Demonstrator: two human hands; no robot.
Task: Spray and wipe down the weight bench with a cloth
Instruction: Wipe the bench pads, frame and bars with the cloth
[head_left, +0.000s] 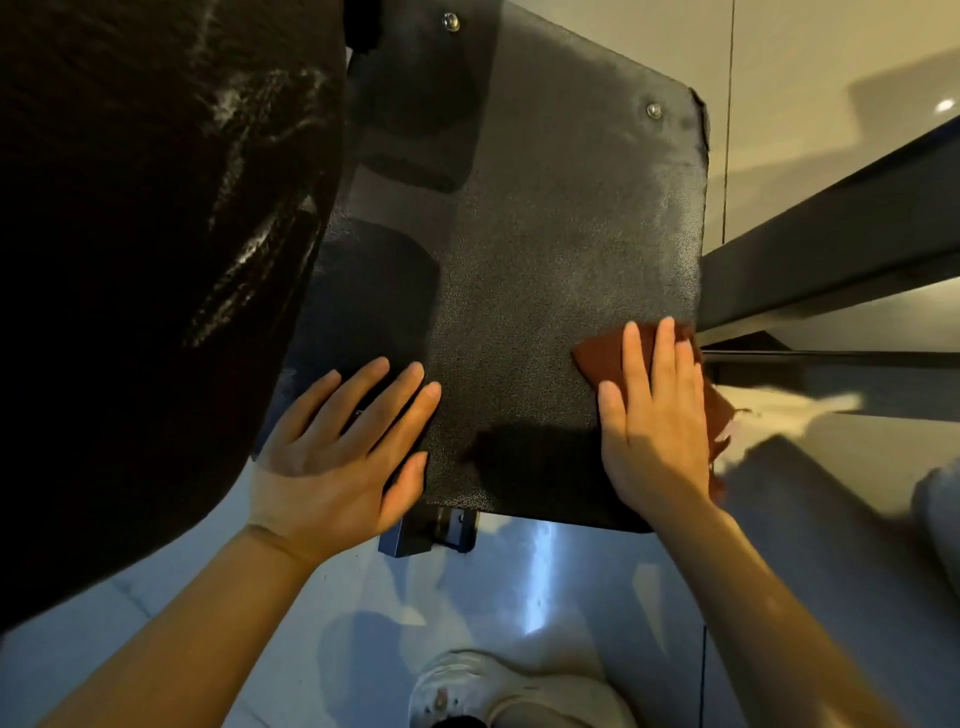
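Two hands lie on one dark, pebbled panel (561, 249), and that panel serves as the landmark for all that follows. Nearest the camera, below the panel's near edge, a pale shoe (467, 686) stands on the glossy grey floor (545, 587). Just under that same near edge, a small dark metal bracket (431, 530) sticks out from beneath the panel.

On the panel's near left corner, the left hand (337, 457) lies flat with its fingers straight and spread, holding nothing; its fingertips reach inward across the surface and its thumb lies along the near edge. On the panel's near right corner, the right hand (654, 421) presses flat with straight fingers on a rust-brown cloth (602, 353). The cloth spreads out ahead of the fingers and to their inner side, and part of it hangs off the panel's right edge beside the hand.

Left of the panel, a large black padded cushion (145, 260) fills that side of the view, its surface creased and shining in streaks. Right of the panel, a dark metal beam (831, 254) runs away at a slant. At the panel's far end, two metal bolts, one (451, 22) on the left and one (654, 110) near the right corner, sit in its surface.
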